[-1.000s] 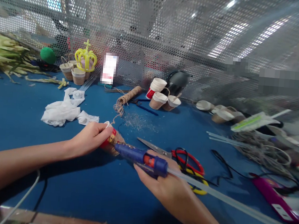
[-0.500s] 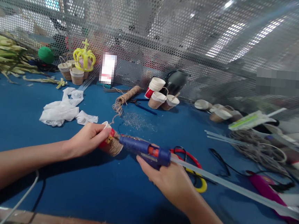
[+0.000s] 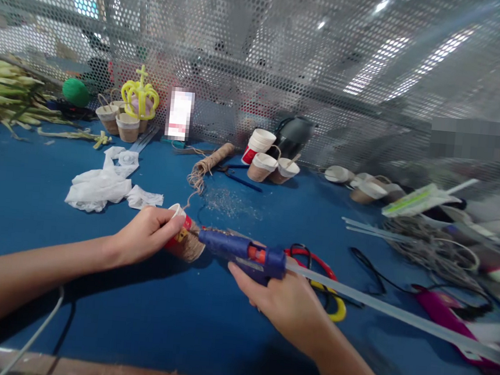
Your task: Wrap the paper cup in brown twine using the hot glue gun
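Note:
My left hand (image 3: 147, 234) is closed round the rim end of a red paper cup (image 3: 185, 238), which lies tilted on its side. Twine is wound round the cup's lower part, and a strand runs from it to a roll of twine (image 3: 214, 157) behind. My right hand (image 3: 284, 298) grips a blue hot glue gun (image 3: 240, 249), its nozzle at the cup's side, touching or very near it. A long clear glue stick (image 3: 380, 303) sticks out of the gun's back end. Scissors with red and yellow handles (image 3: 339, 309) lie partly hidden beyond my right hand.
Crumpled white cloth (image 3: 98, 189) lies at the left. Twine-wrapped cups (image 3: 263, 168) and pliers (image 3: 244, 180) stand or lie farther back. A yellow crown-shaped piece (image 3: 139, 97) rests on cups by the perforated metal screen (image 3: 245, 47). Tangled cord (image 3: 428, 250) and a magenta object (image 3: 444, 321) are at the right.
Almost nothing differs. Both hands, the cup and the glue gun hold nearly the same positions; the whole view has shifted very slightly.

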A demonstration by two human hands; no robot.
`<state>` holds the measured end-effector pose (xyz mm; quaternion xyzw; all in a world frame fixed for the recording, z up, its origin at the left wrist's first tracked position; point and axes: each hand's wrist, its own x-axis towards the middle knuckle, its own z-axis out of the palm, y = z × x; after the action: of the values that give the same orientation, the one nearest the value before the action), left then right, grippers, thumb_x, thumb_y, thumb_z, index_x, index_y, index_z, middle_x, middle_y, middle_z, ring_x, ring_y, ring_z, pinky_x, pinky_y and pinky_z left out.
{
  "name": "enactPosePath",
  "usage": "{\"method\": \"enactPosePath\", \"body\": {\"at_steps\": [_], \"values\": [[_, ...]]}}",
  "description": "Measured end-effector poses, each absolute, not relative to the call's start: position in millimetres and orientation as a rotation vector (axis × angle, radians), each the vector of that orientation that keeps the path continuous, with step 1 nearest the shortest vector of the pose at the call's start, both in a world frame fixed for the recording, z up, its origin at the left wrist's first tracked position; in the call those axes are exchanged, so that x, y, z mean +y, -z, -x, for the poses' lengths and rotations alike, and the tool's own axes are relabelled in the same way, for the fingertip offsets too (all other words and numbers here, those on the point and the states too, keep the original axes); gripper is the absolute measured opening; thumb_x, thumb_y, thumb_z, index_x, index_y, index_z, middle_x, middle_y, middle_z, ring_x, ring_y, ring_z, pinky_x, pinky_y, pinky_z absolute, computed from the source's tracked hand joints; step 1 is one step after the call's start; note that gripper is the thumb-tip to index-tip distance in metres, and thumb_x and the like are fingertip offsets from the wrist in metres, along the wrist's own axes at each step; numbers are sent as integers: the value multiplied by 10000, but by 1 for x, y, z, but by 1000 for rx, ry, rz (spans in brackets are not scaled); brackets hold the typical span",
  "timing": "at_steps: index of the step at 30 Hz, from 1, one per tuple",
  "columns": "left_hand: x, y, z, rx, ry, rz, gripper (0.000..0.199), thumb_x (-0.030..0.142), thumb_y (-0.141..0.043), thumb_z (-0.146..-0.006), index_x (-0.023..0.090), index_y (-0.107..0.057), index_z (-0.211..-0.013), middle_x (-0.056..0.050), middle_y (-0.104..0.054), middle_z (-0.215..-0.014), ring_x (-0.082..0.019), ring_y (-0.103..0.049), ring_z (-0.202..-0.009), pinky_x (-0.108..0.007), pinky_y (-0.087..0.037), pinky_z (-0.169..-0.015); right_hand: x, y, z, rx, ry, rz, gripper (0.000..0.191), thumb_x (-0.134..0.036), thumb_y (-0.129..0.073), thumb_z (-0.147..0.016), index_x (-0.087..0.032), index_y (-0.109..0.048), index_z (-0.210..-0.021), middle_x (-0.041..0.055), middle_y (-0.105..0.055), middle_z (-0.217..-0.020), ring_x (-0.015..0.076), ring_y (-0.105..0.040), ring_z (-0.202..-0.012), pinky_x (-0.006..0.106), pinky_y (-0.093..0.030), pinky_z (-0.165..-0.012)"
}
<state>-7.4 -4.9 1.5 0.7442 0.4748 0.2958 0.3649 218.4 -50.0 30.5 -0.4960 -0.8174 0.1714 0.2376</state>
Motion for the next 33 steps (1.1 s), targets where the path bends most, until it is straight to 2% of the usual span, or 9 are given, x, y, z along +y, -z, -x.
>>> {"method": "enactPosePath", "body": {"at_steps": [4,11,17,24,33], "values": [[-5,-1,8,1211,-763,-1926,392,389,-299,-818,153,-371,-514,47,-272,-511,-74,-245,-478,-191,-225,-426,-48,-33,-216,-2255,-466,1358,170,-278,-487,-753,-240,-648,-713,-9,-599,-518,167,-618,-593,247,-469,-501],[-5,-3,7,1191,-768,-1944,397,383,-294,-824,149,-392,-519,45,-284,-507,-74,-253,-475,-190,-233,-427,-48,-38,-208,-2213,-393,1402,162,-281,-479,-740,-232,-632,-768,17,-620,-621,195,-625,-723,276,-486,-563],[-6,-2,7,1183,-775,-1941,391,376,-296,-828,152,-368,-515,43,-284,-511,-73,-250,-480,-190,-227,-427,-49,-42,-213,-2253,-444,1393,129,-291,-505,-722,-246,-625,-713,-23,-539,-458,171,-599,-534,263,-462,-470],[-5,-2,7,1195,-758,-1929,399,379,-296,-830,138,-411,-533,41,-290,-513,-75,-252,-485,-189,-224,-427,-51,-40,-208,-2204,-378,1431,144,-269,-496,-743,-235,-628,-697,-3,-579,-526,179,-613,-610,257,-465,-496],[-6,1,9,1192,-768,-1921,410,385,-303,-830,123,-452,-552,40,-304,-521,-74,-263,-489,-185,-236,-430,-52,-34,-219,-2435,-241,1259,267,-194,-392,-772,-218,-657,-779,-14,-569,-486,106,-488,-388,224,-397,-411]]}}
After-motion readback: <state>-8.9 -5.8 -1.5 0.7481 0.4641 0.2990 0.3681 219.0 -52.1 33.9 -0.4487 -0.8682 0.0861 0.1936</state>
